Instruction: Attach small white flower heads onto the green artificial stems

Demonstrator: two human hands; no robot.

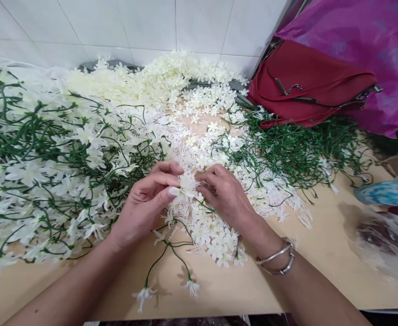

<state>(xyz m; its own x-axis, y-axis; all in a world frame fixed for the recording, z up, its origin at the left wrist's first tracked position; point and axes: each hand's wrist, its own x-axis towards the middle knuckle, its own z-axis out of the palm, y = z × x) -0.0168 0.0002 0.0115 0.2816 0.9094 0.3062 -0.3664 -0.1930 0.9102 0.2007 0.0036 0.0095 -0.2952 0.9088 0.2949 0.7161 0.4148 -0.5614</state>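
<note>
White-tiled wall at the back, tan counter beneath, strewn with artificial-looking blooms. At the middle, between both hands and above the counter, a small white flower. Left hand pinched on it, thumb against fingers; right hand just beside, fingertips bunched close, but impossible to tell whether clamped on anything. Thin petals, so likely to crease or tear under too hard a pinch. Directly below, a pile of loose white blossoms: easy to lose a dropped one among so many alike. To the left, near that forearm, a heap of stemmed flowers, stalks crossing; liable to tangle or spill if brushed sideways. Around the right wrist, a metal bracelet, apt to snag on a stem from the green pile. Toward the near edge, a forked sprig, easily knocked off by either forearm.
</note>
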